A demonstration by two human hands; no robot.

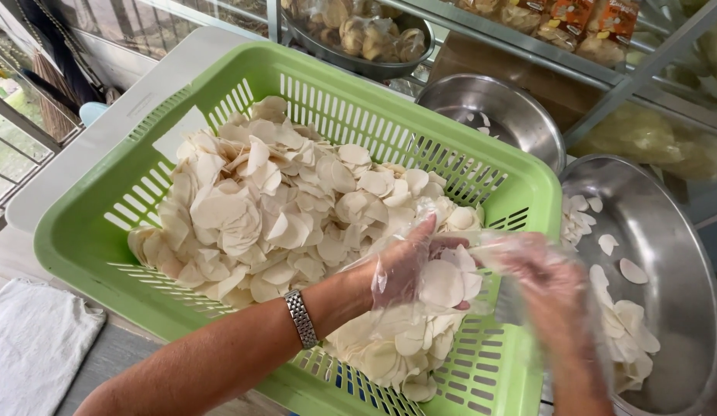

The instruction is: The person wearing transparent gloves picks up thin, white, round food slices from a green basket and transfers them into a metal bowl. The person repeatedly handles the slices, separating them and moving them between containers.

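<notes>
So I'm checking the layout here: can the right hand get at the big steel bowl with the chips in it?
Probably yes. The right hand hovers at the basket's edge, right beside the steel bowl, whose open top has nothing over it.

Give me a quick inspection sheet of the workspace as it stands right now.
Surface: grey table, mostly covered.
Job's things: green slotted basket heaped with pale round slices; large steel bowl at right holds a few slices.
Clutter: white cloth, second steel bowl.
Grippers: left hand, in a clear plastic glove, holds a stack of slices; right hand, gloved and blurred, touches it.
Cables: nothing seen.
Surroundings: glass shelves with bagged snacks; railing at left.
</notes>
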